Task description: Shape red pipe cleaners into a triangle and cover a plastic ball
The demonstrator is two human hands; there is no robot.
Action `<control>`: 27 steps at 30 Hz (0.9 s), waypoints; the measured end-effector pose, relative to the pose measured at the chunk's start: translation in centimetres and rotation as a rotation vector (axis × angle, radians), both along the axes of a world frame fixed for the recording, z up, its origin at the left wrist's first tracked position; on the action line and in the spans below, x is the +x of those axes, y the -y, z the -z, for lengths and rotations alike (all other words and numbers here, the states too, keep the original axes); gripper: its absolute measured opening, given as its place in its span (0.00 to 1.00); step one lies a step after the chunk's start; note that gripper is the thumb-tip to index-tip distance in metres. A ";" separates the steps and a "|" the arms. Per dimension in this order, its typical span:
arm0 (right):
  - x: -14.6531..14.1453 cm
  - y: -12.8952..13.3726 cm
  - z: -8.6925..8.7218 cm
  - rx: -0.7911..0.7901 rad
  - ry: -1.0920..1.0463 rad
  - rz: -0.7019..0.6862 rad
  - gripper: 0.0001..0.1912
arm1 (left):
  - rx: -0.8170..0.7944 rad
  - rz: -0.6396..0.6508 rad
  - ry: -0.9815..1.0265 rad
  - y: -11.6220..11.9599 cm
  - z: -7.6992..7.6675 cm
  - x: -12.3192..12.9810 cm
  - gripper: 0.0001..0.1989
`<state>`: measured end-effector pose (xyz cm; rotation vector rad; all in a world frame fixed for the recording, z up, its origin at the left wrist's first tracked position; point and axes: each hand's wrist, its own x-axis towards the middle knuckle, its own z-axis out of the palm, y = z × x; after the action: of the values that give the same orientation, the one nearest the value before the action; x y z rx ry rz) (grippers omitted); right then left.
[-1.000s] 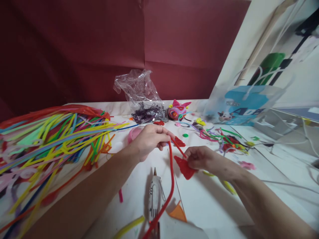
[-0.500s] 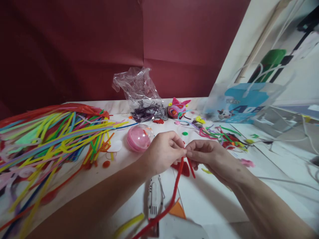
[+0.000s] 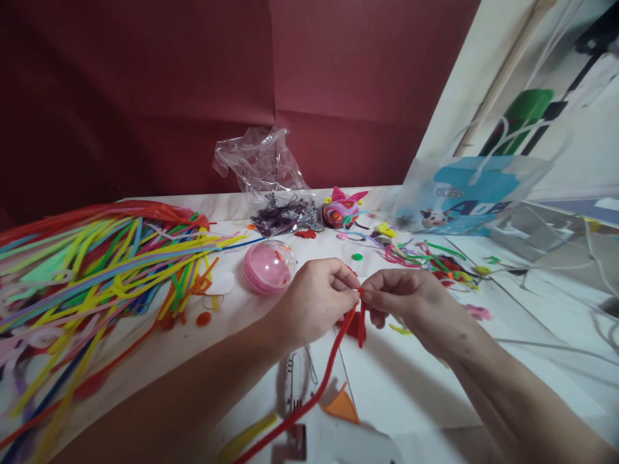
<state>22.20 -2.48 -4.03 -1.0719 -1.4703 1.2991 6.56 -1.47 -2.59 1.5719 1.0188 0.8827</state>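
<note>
Near the middle of the view, my left hand (image 3: 322, 298) pinches a long red pipe cleaner (image 3: 330, 368), which trails down to the bottom edge. My right hand (image 3: 403, 295) is closed on the same red piece, its fingertips almost touching those of my left. A short red end hangs down between the hands. Behind the hanging strands is a dark red piece (image 3: 356, 325), partly hidden. Just left of my left hand sits a clear and pink ball (image 3: 267, 267). An orange triangle (image 3: 341, 405) lies below the hands.
Many coloured pipe cleaners (image 3: 111, 270) spread over the left side. At the back are a clear plastic bag (image 3: 264, 167) and a pink eared figure (image 3: 342, 209). Coloured scraps (image 3: 447, 267) and a blue-white bag (image 3: 469, 193) are to the right. A white tool (image 3: 293, 380) lies below.
The short red end now hangs straighter down, and the long strand's lower part has swung left. Both hands keep their grip. The view has shifted slightly.
</note>
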 end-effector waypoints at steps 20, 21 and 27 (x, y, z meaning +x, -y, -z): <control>0.0 0.3 0.1 -0.063 -0.150 -0.005 0.11 | -0.137 0.065 0.149 0.6 0.0 0.4 0.09; 0.1 0.3 0.1 -0.072 -0.188 -0.027 0.11 | -0.160 0.065 0.162 0.6 0.0 0.4 0.09; 0.8 -0.5 0.2 -0.140 -0.437 -0.241 0.09 | -0.299 0.094 0.342 0.6 -0.3 0.3 0.07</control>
<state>22.95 -2.02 -4.23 -0.6499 -1.2127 1.7026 6.88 -2.08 -2.27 1.1603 0.7836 0.8547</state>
